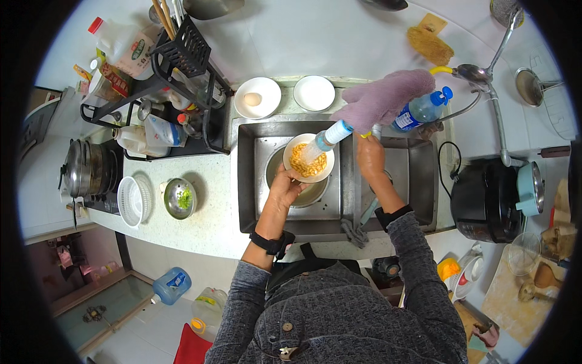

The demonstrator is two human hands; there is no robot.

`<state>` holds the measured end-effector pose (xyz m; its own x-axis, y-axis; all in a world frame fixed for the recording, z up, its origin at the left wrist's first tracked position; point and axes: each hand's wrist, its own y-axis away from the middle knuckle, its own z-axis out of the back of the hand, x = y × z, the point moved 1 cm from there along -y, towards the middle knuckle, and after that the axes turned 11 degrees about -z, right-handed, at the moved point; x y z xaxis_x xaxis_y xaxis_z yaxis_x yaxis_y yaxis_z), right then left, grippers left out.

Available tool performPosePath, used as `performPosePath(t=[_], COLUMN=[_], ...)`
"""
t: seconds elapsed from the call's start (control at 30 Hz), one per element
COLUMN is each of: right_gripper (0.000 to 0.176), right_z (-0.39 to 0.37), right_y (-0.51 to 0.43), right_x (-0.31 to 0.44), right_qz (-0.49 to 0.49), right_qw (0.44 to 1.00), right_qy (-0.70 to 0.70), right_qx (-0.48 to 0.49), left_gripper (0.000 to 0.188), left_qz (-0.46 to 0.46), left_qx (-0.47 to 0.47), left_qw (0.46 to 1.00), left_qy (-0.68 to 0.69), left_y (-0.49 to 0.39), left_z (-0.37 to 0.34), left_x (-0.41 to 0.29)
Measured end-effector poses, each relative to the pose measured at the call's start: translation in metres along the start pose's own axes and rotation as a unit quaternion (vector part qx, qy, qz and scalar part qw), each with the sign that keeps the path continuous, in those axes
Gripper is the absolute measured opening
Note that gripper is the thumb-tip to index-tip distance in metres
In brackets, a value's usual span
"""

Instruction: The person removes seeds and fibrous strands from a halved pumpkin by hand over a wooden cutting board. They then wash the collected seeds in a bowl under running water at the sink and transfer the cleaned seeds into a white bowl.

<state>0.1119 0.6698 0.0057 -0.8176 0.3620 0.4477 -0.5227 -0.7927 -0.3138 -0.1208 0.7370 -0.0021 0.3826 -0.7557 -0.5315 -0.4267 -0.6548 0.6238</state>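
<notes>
My left hand (287,185) grips the rim of a small white bowl (329,169) that holds yellow beans or kernels (303,163). The bowl is tilted over the left basin of a steel double sink (340,200). Below it in that basin stands a wider metal bowl (313,199), partly hidden. A faucet extension (335,133) with a clear nozzle points down into the white bowl, and water seems to run from it. My right hand (370,152) is at the faucet handle (376,131), its fingertips partly hidden. A mauve cloth (386,98) drapes over the faucet.
Behind the sink sit a white bowl (263,86) with an egg (252,99), another white bowl (313,93) and a soap bottle (416,111). Leftward are a metal bowl of chopped greens (182,198), a white basket (134,200) and a black rack (182,54). A black cooker (482,200) stands right.
</notes>
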Motion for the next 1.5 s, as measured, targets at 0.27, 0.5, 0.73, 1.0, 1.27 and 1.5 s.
performPosePath(t=[0.27,0.5,0.73,1.0,1.27,1.5], right_gripper=[0.006,0.007,0.005,0.012,0.006,0.015], right_z=[0.003,0.009,0.017,0.021,0.031,0.008], right_y=[-0.004,-0.005,-0.011,-0.022,-0.002,0.093], right_x=[0.0,0.001,0.0,-0.004,0.039,0.108], right_qz=[0.014,0.014,0.002,0.011,-0.114,-0.3], right_qw=[1.0,1.0,1.0,0.999,0.986,0.696], right_qy=[0.017,0.01,0.019,0.039,-0.11,-0.52], right_qx=[-0.002,0.006,0.013,0.014,-0.043,0.395], left_gripper=[0.064,0.064,0.065,0.067,0.066,0.058], left_qz=[0.003,0.001,0.001,0.006,-0.004,-0.042], left_qx=[0.012,0.025,0.021,0.018,0.015,0.01], left_qw=[1.0,1.0,1.0,0.999,0.998,0.996], left_qy=[0.017,0.005,0.017,0.026,0.069,0.08], left_y=[-0.001,-0.004,-0.003,-0.001,0.003,-0.007], left_z=[0.007,0.01,0.009,0.009,0.016,0.031], left_x=[0.007,0.008,0.009,0.012,0.009,0.012])
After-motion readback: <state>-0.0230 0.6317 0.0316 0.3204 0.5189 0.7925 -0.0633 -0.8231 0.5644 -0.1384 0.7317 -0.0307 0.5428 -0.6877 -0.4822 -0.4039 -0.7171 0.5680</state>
